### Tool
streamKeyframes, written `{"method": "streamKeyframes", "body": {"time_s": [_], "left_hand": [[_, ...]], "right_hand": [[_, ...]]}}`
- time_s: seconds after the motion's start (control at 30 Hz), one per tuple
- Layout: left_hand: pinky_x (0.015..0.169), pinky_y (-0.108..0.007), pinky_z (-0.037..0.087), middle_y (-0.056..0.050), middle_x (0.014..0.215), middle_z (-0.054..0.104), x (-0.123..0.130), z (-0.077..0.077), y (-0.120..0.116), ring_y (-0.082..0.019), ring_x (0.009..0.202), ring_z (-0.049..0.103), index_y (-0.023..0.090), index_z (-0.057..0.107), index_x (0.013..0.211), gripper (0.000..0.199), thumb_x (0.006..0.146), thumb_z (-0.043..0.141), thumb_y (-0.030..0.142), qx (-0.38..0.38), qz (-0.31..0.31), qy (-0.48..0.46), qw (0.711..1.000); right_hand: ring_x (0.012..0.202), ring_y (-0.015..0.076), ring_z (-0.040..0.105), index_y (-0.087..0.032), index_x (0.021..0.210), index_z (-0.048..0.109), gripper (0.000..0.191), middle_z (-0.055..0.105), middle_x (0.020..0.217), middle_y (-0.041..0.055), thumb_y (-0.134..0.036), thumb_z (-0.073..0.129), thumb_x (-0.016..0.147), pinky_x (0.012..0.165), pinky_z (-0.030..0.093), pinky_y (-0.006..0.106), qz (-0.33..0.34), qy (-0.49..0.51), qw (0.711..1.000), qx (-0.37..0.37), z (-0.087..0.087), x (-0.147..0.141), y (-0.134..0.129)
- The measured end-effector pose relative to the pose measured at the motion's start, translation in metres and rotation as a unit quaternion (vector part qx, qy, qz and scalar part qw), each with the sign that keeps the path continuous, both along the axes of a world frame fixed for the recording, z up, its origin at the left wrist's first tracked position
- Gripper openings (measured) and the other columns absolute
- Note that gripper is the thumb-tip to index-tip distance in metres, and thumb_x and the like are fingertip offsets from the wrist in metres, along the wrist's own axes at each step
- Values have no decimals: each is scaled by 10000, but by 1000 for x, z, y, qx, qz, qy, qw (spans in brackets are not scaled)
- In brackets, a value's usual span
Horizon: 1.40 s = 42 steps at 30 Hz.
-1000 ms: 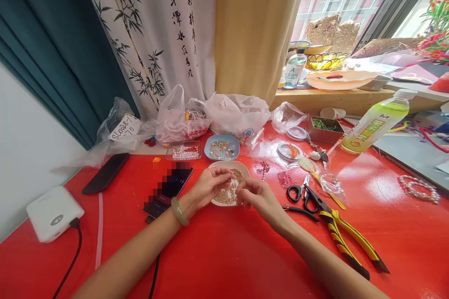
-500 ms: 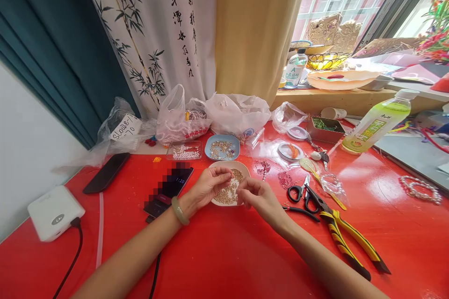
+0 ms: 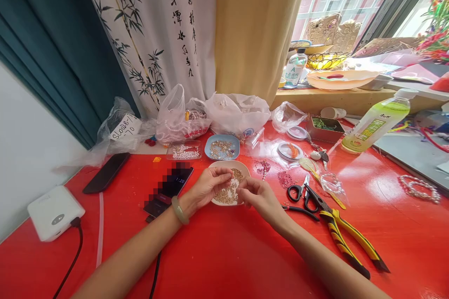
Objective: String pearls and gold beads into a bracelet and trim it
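My left hand (image 3: 212, 184), with a pale bangle (image 3: 180, 210) on its wrist, is closed in a pinch over the left side of a white dish (image 3: 246, 167). Small gold beads (image 3: 224, 196) lie in that dish. Across from it, my right hand (image 3: 257, 192) pinches at the dish's right edge, its fingertips pressed together. Whatever either hand holds is too small to make out. Just behind stands a blue dish (image 3: 207, 148) of mixed beads, beside a clear box (image 3: 169, 155) of pinkish-white beads.
To the right lie black scissors (image 3: 297, 191), yellow-and-black pliers (image 3: 345, 233) and a green drink bottle (image 3: 379, 124). A phone (image 3: 171, 191) lies by my left forearm, near a white power device (image 3: 56, 212) with a cable. Plastic bags (image 3: 238, 114) line the back.
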<state>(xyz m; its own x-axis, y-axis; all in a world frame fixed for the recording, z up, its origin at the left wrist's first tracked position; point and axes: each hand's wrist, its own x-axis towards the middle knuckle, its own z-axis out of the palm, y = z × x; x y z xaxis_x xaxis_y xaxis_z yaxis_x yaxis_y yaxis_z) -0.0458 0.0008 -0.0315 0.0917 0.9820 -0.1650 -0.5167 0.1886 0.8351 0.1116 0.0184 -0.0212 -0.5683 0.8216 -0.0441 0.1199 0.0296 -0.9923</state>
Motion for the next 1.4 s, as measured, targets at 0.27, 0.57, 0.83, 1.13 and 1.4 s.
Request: {"method": "streamKeyframes", "body": {"time_s": [0.27,0.57,0.83,1.13,1.4], "left_hand": [[606,-154,430,-4,700,594,0,-2,2,-45,602,544,91,628,711,160,591,715,151,-3,6,2,1000],[614,-169,424,-6,706,598,0,-1,1,-48,602,539,96,632,705,170,576,722,161,-5,3,4,1000],[619,-194,426,-13,721,602,4,3,-1,-78,629,552,114,631,728,198,567,724,182,-2,-2,42,999],[637,-234,417,-76,753,672,-16,6,10,-135,671,578,107,663,767,202,596,664,214,34,20,275,961],[662,-262,414,-50,775,682,-40,1,11,-173,710,594,154,676,725,162,630,544,150,113,-28,542,832]], "right_hand": [[457,80,448,-167,574,502,93,550,505,-29,-187,460,655,463,359,202,-4,-10,1000,7,3,0,-1],[472,88,456,-170,577,501,97,547,516,-28,-184,457,662,483,363,212,-2,-11,1000,13,2,0,-1],[484,86,460,-169,618,500,113,558,552,-16,-230,480,712,472,349,203,-4,-21,999,32,-3,-1,2],[534,121,504,-182,673,542,196,566,602,-1,-346,487,764,499,389,226,-42,-49,991,117,-15,6,15],[472,100,459,-184,674,531,229,547,570,-11,-386,478,767,455,381,214,-55,-34,991,113,-14,7,20]]}}
